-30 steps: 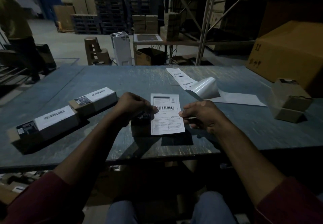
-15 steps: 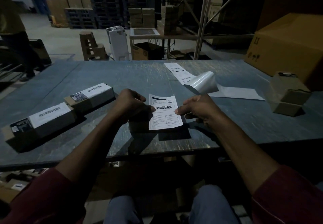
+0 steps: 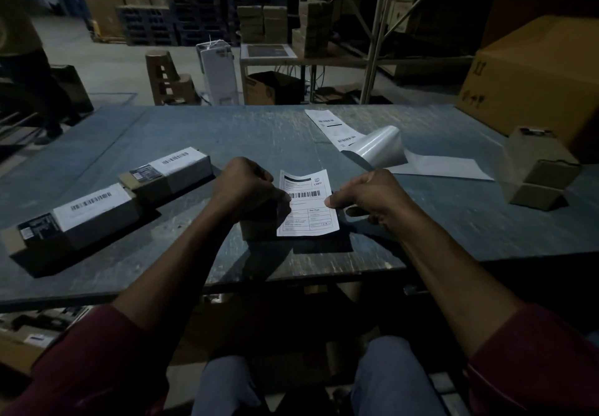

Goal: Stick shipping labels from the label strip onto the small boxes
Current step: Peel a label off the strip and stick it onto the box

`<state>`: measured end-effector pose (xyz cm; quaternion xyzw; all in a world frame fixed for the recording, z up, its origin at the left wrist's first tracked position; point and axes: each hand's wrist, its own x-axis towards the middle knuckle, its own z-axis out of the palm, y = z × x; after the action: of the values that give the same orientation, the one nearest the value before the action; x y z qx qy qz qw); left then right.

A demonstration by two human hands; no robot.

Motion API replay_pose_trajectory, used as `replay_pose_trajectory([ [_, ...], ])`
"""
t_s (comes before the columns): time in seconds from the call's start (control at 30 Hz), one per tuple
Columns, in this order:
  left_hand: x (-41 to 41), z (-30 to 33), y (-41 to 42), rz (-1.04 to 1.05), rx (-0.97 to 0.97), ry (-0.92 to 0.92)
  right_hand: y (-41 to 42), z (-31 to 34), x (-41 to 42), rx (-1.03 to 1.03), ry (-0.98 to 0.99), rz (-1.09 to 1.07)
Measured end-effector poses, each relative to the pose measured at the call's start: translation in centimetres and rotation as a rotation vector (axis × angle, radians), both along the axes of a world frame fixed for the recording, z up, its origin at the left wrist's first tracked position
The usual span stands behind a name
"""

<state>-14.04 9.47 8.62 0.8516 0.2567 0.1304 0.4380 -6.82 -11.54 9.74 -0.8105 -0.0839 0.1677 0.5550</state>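
A white shipping label (image 3: 308, 205) with a barcode lies over a small brown box (image 3: 257, 229) near the table's front edge. My left hand (image 3: 248, 187) pinches the label's left edge and rests on the box. My right hand (image 3: 366, 196) pinches the label's right edge with thumb and forefinger. The box is mostly hidden under the label and my left hand. The label strip (image 3: 337, 130) lies at the back right, its backing paper (image 3: 382, 149) curled up. Two long labelled boxes (image 3: 171, 172) (image 3: 77, 221) lie on the left.
A stack of small unlabelled boxes (image 3: 541, 172) stands at the right, with a large carton (image 3: 544, 75) behind it. The blue-grey table (image 3: 227, 130) ends just in front of my arms. A person (image 3: 19, 59) stands at far left. Shelving and stacked cartons fill the background.
Both hands and the label they hold stay in nearly the same place over the small box. The view has shifted slightly; the label's top edge now curls a little.
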Motion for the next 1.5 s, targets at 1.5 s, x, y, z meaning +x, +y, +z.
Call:
replay_pose_trajectory([
  [1.5,-3.4,-2.8,2.9,-0.083,-0.274,-0.041,-0.3,-5.8,3.3,-0.010,-0.168,0.404],
])
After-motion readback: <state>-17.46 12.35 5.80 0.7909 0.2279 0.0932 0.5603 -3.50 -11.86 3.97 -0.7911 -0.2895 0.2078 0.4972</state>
